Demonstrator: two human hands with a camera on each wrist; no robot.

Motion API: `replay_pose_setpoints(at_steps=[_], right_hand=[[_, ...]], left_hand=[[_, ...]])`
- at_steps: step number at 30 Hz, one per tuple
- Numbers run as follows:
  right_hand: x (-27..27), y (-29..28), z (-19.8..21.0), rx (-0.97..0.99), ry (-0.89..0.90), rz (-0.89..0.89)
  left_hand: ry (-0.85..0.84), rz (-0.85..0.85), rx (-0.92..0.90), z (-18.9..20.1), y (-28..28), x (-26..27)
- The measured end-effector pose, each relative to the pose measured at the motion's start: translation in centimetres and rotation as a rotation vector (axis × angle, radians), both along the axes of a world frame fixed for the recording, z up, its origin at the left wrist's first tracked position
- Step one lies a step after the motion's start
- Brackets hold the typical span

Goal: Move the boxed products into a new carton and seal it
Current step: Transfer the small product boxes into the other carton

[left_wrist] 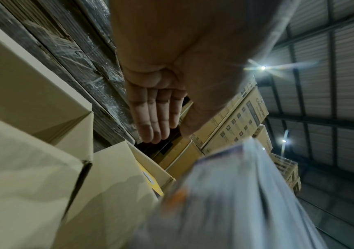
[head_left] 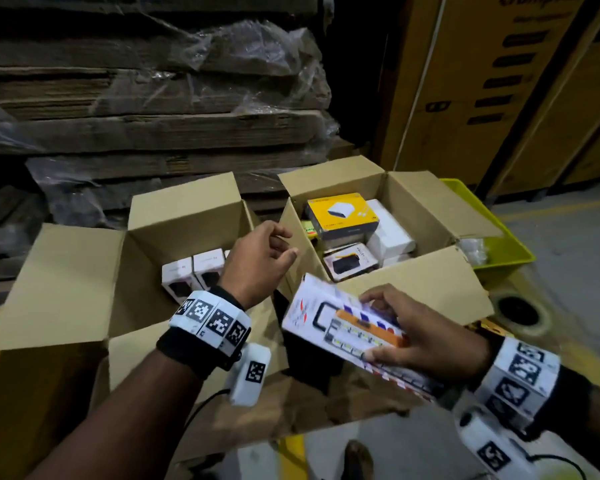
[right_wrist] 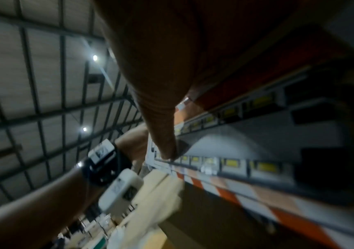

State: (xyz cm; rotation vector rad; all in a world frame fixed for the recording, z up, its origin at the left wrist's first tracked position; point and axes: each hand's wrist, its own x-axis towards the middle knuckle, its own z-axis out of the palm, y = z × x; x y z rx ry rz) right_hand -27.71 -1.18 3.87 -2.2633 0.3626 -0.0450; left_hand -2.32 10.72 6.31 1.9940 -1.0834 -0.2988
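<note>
Long white product box (head_left: 343, 327), printed with a power strip, orange band and red-and-white striped edge: glossy thin card, flat and rectangular, tilted, carried above the gap between the two cartons. Clamped by right hand (head_left: 420, 334), fingers spread over the printed face, thumb (right_wrist: 163, 134) pressed on the near edge in the wrist view. Left hand (head_left: 260, 261) empty, fingers loosely extended, hovering over the left carton's right wall. Left carton (head_left: 184, 216): plain corrugated kraft, flaps splayed outward, few small white boxes (head_left: 191, 271) standing upright at the bottom; judged the receiving carton, mostly unfilled. Right carton (head_left: 402, 199): same board, holding yellow-topped box (head_left: 342, 211), white boxes and a dark-printed one, loosely piled. Advised for this step: lower flat or on its long edge against a wall, clear of the upright boxes, guided by the free hand; thin card likely to dent if wedged. Beyond: lime-green plastic crate (head_left: 499, 244), shrink-wrapped stacks of flattened cardboard (head_left: 153, 98), tall printed cartons (head_left: 499, 81).
</note>
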Motion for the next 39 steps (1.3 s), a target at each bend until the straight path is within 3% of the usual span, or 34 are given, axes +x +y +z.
replay_pose_setpoints(at_steps=[9, 16, 25, 29, 34, 39], right_hand=[[-2.6, 6.4, -8.1, -0.388, 0.043, -0.022], [-0.2, 4.6, -15.2, -0.613, 0.321, 0.023], [2.1, 3.0, -18.5, -0.524, 0.377, 0.064], [0.3, 3.1, -17.0, -0.487, 0.285, 0.047], [-3.8, 5.1, -8.7, -0.38, -0.063, 0.161], [-4.1, 4.4, -1.4, -0.359, -0.366, 0.067]], left_hand=[[0.021, -0.064, 0.001, -1.2, 1.1, -0.9], [0.051, -0.095, 0.029, -1.8, 0.7, -1.1], [0.048, -0.115, 0.044, -1.6, -0.7, -1.3], [0.046, -0.132, 0.039, -1.5, -1.6, -1.2], [0.04, -0.169, 0.016, -1.2, -3.3, -1.5], [0.039, -0.214, 0.013, -1.5, -5.4, -2.8]])
